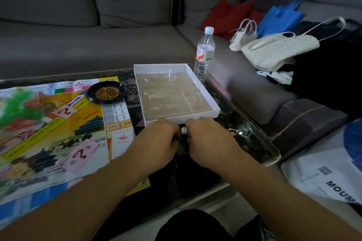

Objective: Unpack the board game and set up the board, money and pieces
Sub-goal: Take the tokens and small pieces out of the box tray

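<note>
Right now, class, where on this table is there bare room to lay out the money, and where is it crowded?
Free: the dark strip between the board and the box, and the table's near right corner. Crowded: the box's near edge, where both hands and a die sit.

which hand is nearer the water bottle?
Right. The right hand sits at the white box's near edge, on the side where the water bottle stands beyond the box's far right corner. The left hand is beside it, further left.
</note>
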`<state>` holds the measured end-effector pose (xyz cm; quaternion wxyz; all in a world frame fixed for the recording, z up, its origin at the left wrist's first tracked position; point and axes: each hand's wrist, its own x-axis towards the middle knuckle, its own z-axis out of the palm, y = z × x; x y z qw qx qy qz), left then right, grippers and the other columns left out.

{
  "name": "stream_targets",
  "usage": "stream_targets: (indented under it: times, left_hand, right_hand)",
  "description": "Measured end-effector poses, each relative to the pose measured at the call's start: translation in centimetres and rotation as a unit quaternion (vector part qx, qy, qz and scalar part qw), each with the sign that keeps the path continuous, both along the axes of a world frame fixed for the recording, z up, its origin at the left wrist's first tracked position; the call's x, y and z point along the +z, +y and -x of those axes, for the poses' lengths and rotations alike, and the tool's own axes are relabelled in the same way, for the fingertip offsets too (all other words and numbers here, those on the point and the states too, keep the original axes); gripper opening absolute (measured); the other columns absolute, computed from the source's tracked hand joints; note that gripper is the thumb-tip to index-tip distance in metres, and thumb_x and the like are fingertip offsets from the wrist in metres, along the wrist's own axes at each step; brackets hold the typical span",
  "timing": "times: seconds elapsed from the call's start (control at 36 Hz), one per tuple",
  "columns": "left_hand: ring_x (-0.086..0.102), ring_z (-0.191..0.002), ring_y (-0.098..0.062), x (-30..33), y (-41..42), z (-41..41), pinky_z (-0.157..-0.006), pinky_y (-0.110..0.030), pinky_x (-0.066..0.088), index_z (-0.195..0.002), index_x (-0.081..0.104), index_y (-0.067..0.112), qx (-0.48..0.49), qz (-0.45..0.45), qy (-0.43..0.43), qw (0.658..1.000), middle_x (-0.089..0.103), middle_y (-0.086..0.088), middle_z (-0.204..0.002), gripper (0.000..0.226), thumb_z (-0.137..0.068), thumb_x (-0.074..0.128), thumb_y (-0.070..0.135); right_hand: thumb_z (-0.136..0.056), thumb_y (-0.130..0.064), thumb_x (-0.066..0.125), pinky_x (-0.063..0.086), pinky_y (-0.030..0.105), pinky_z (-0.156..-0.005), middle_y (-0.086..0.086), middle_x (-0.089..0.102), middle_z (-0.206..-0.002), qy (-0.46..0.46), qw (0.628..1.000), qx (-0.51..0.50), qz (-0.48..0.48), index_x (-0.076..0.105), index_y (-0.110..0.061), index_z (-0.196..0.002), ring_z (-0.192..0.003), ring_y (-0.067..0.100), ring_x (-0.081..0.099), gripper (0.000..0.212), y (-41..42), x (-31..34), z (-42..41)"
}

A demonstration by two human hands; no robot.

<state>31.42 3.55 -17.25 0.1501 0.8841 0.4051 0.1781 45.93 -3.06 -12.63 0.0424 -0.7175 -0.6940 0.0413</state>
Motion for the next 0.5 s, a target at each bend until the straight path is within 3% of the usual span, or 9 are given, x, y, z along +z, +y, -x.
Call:
stream_targets:
  times: [0.11, 0.22, 0.33, 0.44, 0.5]
  left_hand:
    - [0.065, -0.089, -0.017, -0.6, -0.1, -0.9, -0.081, -0.038, 0.058, -0.101, 0.075, 0.028, -0.026, 0.026, 0.048, 0.998, 0.068, 0.001, -0.104, 0.014, -0.095, 0.064, 0.023]
    - [0.065, -0.088, -0.018, -1.2, -0.5, -1.4, -0.076, -0.032, 0.054, -0.101, 0.069, 0.024, -0.025, 0.022, 0.051, 0.998, 0.068, 0.0, -0.102, 0.008, -0.095, 0.065, 0.024]
    - [0.064, -0.101, -0.015, -1.1, -0.6, -0.7, -0.088, -0.036, 0.057, -0.118, 0.056, 0.028, -0.017, 0.072, 0.014, 0.997, 0.067, 0.006, -0.111, 0.032, -0.09, 0.071, 0.022]
    - [0.061, -0.092, -0.007, 0.7, 0.0, 0.6, -0.076, -0.024, 0.055, -0.113, 0.059, 0.027, 0.036, 0.163, -0.071, 0.983, 0.064, 0.01, -0.102, 0.04, -0.084, 0.068, 0.001]
    - [0.061, -0.092, -0.006, 1.4, 1.1, 1.8, -0.067, -0.016, 0.049, -0.106, 0.062, 0.026, 0.096, 0.173, -0.11, 0.974, 0.064, 0.01, -0.101, 0.04, -0.085, 0.062, -0.007]
  right_hand:
    - [-0.095, -0.014, 0.068, 0.045, 0.031, -0.079, 0.005, 0.059, -0.114, -0.014, 0.998, 0.009, 0.059, 0.062, -0.016, -0.12, -0.106, 0.024, 0.062, 0.026, -0.3, -0.6, 0.1]
    - [-0.095, -0.012, 0.067, 0.055, 0.037, -0.086, 0.008, 0.064, -0.118, -0.03, 0.997, 0.014, 0.073, 0.059, -0.015, -0.128, -0.104, 0.025, 0.066, 0.034, -0.2, -1.3, 0.3]
    - [-0.093, -0.014, 0.071, 0.053, 0.033, -0.083, 0.008, 0.064, -0.119, -0.031, 0.996, 0.018, 0.076, 0.055, -0.014, -0.128, -0.104, 0.024, 0.065, 0.038, -0.3, -1.2, 0.3]
    - [-0.089, -0.013, 0.071, 0.041, 0.03, -0.075, 0.006, 0.054, -0.111, -0.023, 0.998, 0.005, 0.056, 0.051, -0.017, -0.111, -0.106, 0.026, 0.061, 0.03, -0.9, 0.3, 0.3]
    - [-0.089, -0.01, 0.068, 0.042, 0.03, -0.073, 0.002, 0.049, -0.103, -0.013, 1.0, -0.007, 0.016, 0.054, -0.017, -0.112, -0.096, 0.024, 0.059, 0.028, -0.6, 0.9, 0.4]
